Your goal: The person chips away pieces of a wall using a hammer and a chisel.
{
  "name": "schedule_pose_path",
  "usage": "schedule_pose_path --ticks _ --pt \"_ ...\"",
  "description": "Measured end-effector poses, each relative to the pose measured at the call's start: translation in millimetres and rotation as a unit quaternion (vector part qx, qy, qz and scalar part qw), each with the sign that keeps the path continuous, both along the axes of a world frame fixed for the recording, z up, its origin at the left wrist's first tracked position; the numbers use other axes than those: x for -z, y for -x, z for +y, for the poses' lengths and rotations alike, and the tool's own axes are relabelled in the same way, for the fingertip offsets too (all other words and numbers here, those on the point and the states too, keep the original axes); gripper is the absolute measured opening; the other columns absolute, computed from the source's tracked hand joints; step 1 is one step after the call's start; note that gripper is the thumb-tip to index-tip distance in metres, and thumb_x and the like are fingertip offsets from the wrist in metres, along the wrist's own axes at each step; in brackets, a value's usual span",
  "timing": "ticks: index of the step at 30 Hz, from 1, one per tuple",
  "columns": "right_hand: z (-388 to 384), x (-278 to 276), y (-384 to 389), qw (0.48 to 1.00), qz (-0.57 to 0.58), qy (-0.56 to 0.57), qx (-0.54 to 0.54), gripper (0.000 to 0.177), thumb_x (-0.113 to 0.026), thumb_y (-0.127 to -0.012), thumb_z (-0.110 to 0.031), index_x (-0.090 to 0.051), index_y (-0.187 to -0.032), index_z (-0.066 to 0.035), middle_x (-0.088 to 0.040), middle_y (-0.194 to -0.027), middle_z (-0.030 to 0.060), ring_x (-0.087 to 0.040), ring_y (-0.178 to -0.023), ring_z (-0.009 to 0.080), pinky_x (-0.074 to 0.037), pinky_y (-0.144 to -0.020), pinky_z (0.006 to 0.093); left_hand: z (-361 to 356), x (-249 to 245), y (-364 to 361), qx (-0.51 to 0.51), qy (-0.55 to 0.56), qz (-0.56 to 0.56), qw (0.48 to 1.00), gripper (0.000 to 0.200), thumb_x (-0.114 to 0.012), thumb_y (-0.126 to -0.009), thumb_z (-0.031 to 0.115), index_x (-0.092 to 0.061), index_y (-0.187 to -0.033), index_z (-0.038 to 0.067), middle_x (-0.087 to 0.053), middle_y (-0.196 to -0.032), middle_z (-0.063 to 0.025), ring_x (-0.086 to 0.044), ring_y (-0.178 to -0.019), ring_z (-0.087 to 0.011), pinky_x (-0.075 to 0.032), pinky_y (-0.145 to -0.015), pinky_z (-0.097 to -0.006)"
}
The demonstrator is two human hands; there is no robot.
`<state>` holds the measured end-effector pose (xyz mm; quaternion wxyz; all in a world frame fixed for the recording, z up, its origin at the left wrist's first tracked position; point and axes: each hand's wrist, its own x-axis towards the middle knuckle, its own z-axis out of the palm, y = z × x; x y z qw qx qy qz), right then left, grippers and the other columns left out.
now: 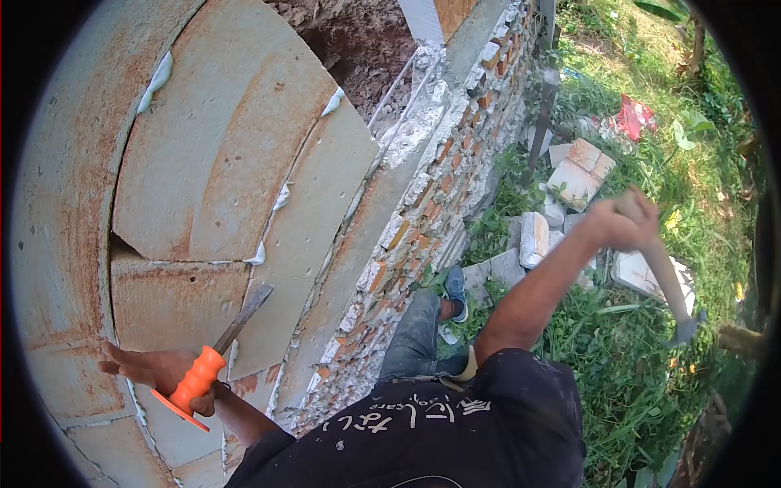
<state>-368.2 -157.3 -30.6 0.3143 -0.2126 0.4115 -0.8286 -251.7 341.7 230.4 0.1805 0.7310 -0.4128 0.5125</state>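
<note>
My left hand (154, 368) has a chisel with an orange ribbed grip (200, 378) between thumb and palm, the other fingers stretched out flat behind it. The steel blade (246, 315) slants up and right over the joint between stone slabs, and a round orange guard (175, 411) sits at the low end. Out to the right, my right hand (625, 218) is wrapped around the wooden handle of a hammer (665, 276), slightly blurred. The dark hammer head (687, 329) hangs low, away from the wall. Pale stone slabs (179, 297) with rusty stains lie close beneath the chisel.
White filler (259, 254) shows in the slab joints. A rough brick edge (415, 215) runs along the wall, with a dirt-filled opening (358, 49) at the top. Broken stone blocks (579, 175) and a red wrapper (634, 118) lie in the grass. My shoe (457, 289) stands beside the wall.
</note>
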Motion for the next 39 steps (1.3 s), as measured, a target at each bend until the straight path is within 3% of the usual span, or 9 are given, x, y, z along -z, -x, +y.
schedule_pose_path --ticks 3,6,14,17,22,24,28,32,39 --pt "86 47 -61 0.925 -0.043 -0.171 -0.336 0.007 -0.056 -0.067 0.000 -0.053 -0.073 0.003 -0.052 -0.062 0.0074 -0.054 -0.055 0.0179 -0.045 -0.051 0.0278 8 -8 0 0.046 -0.025 0.002 0.999 0.094 -0.023 -0.078 0.071 -0.019 -0.142 0.003 -0.016 -0.147 -0.0214 -0.005 -0.138 -0.0348 0.005 -0.110 -0.0476" --pt "102 57 -92 0.563 -0.108 -0.332 -0.749 0.010 -0.061 -0.067 0.002 -0.054 -0.074 0.003 -0.053 -0.058 0.0072 -0.052 -0.044 0.0176 -0.045 -0.041 0.0301 9 -7 5 0.010 -0.037 -0.007 0.999 0.088 -0.024 -0.081 0.069 -0.023 -0.142 0.006 -0.015 -0.149 -0.0174 -0.009 -0.138 -0.0335 0.004 -0.110 -0.0486" --pt "-98 -127 215 0.864 -0.057 0.132 -0.482 0.004 -0.052 -0.079 0.005 -0.049 -0.082 0.006 -0.046 -0.074 0.0094 -0.047 -0.071 0.0216 -0.043 -0.077 0.0364 8 -1 2 0.041 -0.033 0.010 0.999 0.088 -0.026 -0.080 0.069 -0.019 -0.144 0.009 -0.009 -0.150 -0.0151 -0.007 -0.139 -0.0320 0.002 -0.110 -0.0514" --pt "-69 -177 211 0.953 -0.033 0.253 -0.163 0.011 -0.057 -0.077 -0.008 -0.047 -0.073 -0.009 -0.038 -0.060 0.0024 -0.037 -0.050 0.0152 -0.036 -0.054 0.0315 11 1 0 0.042 -0.017 0.020 0.999 0.093 -0.027 -0.077 0.071 -0.013 -0.145 0.009 -0.006 -0.150 -0.0156 -0.005 -0.139 -0.0313 0.002 -0.110 -0.0520" --pt "-8 -43 51 0.941 -0.302 0.141 0.061 0.003 -0.049 -0.060 -0.002 -0.046 -0.059 -0.004 -0.047 -0.057 0.0097 -0.052 -0.053 0.0243 -0.053 -0.064 0.0366 8 3 0 0.029 -0.004 0.019 0.999 0.094 -0.028 -0.076 0.070 -0.014 -0.144 0.008 -0.009 -0.150 -0.0169 -0.003 -0.139 -0.0307 0.003 -0.109 -0.0515" --pt "51 41 -59 0.996 -0.048 -0.031 -0.066 0.008 -0.060 -0.066 -0.005 -0.053 -0.071 -0.002 -0.056 -0.068 0.0058 -0.052 -0.055 0.0163 -0.046 -0.053 0.0238 6 -3 -2 0.050 -0.015 0.003 0.999 0.090 -0.029 -0.078 0.069 -0.020 -0.143 0.007 -0.013 -0.149 -0.0173 -0.004 -0.139 -0.0307 0.002 -0.110 -0.0511" --pt "107 64 -102 0.455 -0.282 -0.345 -0.771 0.010 -0.057 -0.069 -0.004 -0.048 -0.074 -0.003 -0.050 -0.057 0.0053 -0.049 -0.045 0.0179 -0.042 -0.043 0.0322 8 5 3 0.060 0.073 0.027 0.995 0.089 -0.030 -0.079 0.070 -0.026 -0.141 0.006 -0.023 -0.147 -0.0158 -0.007 -0.139 -0.0291 0.002 -0.110 -0.0500" --pt "10 6 38 0.764 -0.067 -0.199 -0.610 0.012 -0.059 -0.070 -0.001 -0.051 -0.079 0.001 -0.051 -0.064 0.0071 -0.053 -0.051 0.0178 -0.047 -0.048 0.0327 3 -4 5 0.047 0.007 0.000 0.999 0.088 -0.028 -0.081 0.070 -0.026 -0.141 0.007 -0.028 -0.144 -0.0170 -0.010 -0.139 -0.0273 0.006 -0.110 -0.0486" --pt "-118 -132 277 0.927 -0.100 0.208 -0.296 0.008 -0.057 -0.077 0.003 -0.050 -0.073 0.003 -0.048 -0.070 0.0107 -0.052 -0.071 0.0222 -0.048 -0.074 0.0364 9 1 4 0.043 -0.019 0.028 0.999 0.091 -0.029 -0.077 0.068 -0.013 -0.145 0.009 -0.005 -0.151 -0.0153 -0.004 -0.139 -0.0305 0.003 -0.111 -0.0477"
